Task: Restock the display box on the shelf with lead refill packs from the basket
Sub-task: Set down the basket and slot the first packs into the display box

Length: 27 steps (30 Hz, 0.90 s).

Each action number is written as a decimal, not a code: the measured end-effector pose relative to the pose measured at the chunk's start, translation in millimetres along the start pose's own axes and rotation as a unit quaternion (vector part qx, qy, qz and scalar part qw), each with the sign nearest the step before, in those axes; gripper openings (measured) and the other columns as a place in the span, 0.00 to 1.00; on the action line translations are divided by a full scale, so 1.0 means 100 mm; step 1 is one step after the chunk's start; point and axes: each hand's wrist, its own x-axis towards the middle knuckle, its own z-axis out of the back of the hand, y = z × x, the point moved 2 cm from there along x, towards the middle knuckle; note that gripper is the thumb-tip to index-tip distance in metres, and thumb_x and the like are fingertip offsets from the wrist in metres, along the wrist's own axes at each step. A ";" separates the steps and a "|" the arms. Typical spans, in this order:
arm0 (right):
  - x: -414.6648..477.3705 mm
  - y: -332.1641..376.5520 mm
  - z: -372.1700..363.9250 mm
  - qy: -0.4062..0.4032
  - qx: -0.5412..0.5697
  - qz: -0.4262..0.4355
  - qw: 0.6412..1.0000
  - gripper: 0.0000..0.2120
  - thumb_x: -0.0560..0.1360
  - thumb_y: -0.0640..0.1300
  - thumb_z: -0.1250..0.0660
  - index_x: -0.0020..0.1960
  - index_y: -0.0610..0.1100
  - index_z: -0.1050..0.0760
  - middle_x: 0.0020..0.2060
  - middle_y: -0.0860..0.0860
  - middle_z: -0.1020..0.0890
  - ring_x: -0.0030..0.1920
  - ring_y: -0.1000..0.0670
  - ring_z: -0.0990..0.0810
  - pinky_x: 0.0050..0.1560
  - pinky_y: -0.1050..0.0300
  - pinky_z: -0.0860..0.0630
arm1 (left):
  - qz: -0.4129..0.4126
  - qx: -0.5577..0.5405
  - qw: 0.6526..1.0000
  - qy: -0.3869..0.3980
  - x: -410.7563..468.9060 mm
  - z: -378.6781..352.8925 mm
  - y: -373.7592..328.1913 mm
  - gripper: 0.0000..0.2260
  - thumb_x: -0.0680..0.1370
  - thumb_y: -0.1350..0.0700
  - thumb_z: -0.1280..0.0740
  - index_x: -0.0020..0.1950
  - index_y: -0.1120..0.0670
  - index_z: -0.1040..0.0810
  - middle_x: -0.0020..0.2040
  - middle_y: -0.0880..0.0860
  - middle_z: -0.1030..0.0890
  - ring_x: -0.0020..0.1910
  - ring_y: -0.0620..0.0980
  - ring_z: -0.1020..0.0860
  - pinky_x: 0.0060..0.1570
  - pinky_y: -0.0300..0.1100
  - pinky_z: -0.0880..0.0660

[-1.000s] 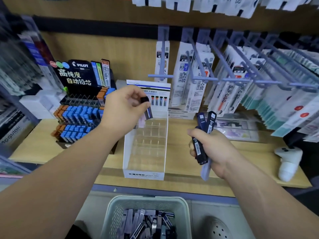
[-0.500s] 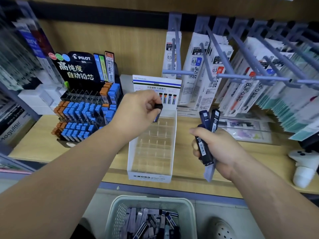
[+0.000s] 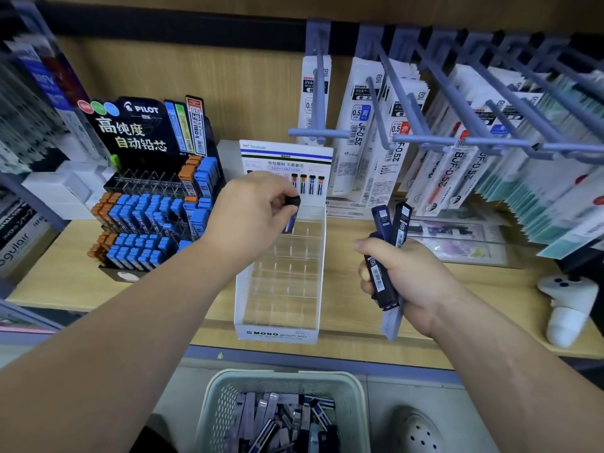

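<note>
At the far left of the wooden shelf [image 3: 58, 282] stands a black rack [image 3: 157, 217] of blue and orange lead cases. Next, the left hand [image 3: 251, 214] pinches one dark refill pack [image 3: 292, 214] by its top, holding it upright over the back row of the white display box [image 3: 277, 335] (clear dividers inside), which sits on the shelf. Below the box, the pale basket [image 3: 281, 379] holds loose packs [image 3: 277, 420]. The right hand [image 3: 402, 276] is clenched round a bunch of packs [image 3: 380, 282], near the box's right side. Further right, pen refills [image 3: 457, 142] hang on hooks.
</note>
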 end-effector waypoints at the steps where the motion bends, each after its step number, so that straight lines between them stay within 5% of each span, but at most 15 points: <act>1: 0.00 0.00 0.00 0.000 0.001 0.000 1.000 0.08 0.75 0.45 0.28 0.43 0.46 0.27 0.29 0.46 0.23 0.28 0.47 0.26 0.26 0.62 0.30 | -0.033 0.034 0.999 -0.008 0.00 0.00 0.00 0.08 0.70 0.62 0.24 0.48 0.57 0.15 0.40 0.52 0.18 0.39 0.51 0.20 0.40 0.49 0.20; 7: 0.00 0.00 0.00 0.004 0.003 -0.002 1.000 0.08 0.75 0.45 0.28 0.45 0.45 0.27 0.30 0.46 0.23 0.29 0.47 0.26 0.25 0.62 0.30 | -0.068 0.139 0.988 -0.013 0.00 -0.05 0.12 0.10 0.67 0.62 0.22 0.47 0.57 0.14 0.38 0.55 0.22 0.36 0.59 0.22 0.31 0.51 0.22; 11: -0.02 0.00 -0.02 0.023 0.002 0.004 1.000 0.09 0.75 0.47 0.27 0.43 0.46 0.27 0.30 0.46 0.23 0.29 0.47 0.27 0.26 0.61 0.30 | -0.066 0.157 0.985 -0.030 -0.01 -0.02 0.06 0.13 0.68 0.59 0.21 0.50 0.56 0.17 0.41 0.54 0.21 0.39 0.58 0.21 0.34 0.50 0.22; 15: -0.03 0.02 -0.12 0.011 0.043 0.041 0.998 0.11 0.75 0.51 0.27 0.41 0.47 0.27 0.30 0.45 0.24 0.30 0.46 0.27 0.31 0.57 0.29 | 0.101 -0.057 0.993 -0.022 -0.12 0.05 -0.28 0.06 0.74 0.50 0.26 0.43 0.50 0.20 0.37 0.48 0.21 0.34 0.43 0.27 0.36 0.40 0.28; 18: 0.00 0.00 -0.20 -0.065 0.050 0.065 0.994 0.15 0.74 0.56 0.27 0.43 0.45 0.24 0.33 0.44 0.24 0.29 0.45 0.26 0.29 0.56 0.29 | 0.236 -0.283 0.921 0.129 -0.36 -0.01 -0.58 0.09 0.70 0.50 0.22 0.45 0.49 0.19 0.37 0.53 0.19 0.31 0.43 0.26 0.35 0.38 0.26; 20: 0.01 0.00 -0.27 -0.102 0.055 0.060 0.991 0.17 0.73 0.57 0.27 0.42 0.43 0.23 0.30 0.46 0.25 0.30 0.44 0.24 0.29 0.55 0.28 | 0.239 -0.313 0.898 0.196 -0.50 -0.08 -0.71 0.16 0.67 0.52 0.19 0.50 0.48 0.21 0.37 0.53 0.19 0.32 0.44 0.24 0.36 0.37 0.26; 24: 0.00 0.03 -0.41 -0.129 0.087 0.045 0.987 0.17 0.73 0.57 0.26 0.36 0.46 0.25 0.30 0.47 0.24 0.33 0.45 0.22 0.38 0.47 0.22 | 0.253 -0.302 0.906 0.157 -0.56 -0.15 -0.69 0.19 0.65 0.56 0.18 0.51 0.47 0.22 0.35 0.48 0.21 0.30 0.42 0.26 0.36 0.37 0.26; 27: -0.02 0.06 -0.45 -0.132 0.069 0.043 0.988 0.18 0.74 0.60 0.28 0.37 0.46 0.26 0.25 0.52 0.27 0.29 0.50 0.25 0.31 0.59 0.28 | 0.264 -0.321 0.897 0.151 -0.56 -0.12 -0.65 0.16 0.67 0.60 0.20 0.51 0.51 0.19 0.38 0.52 0.22 0.32 0.45 0.26 0.37 0.39 0.25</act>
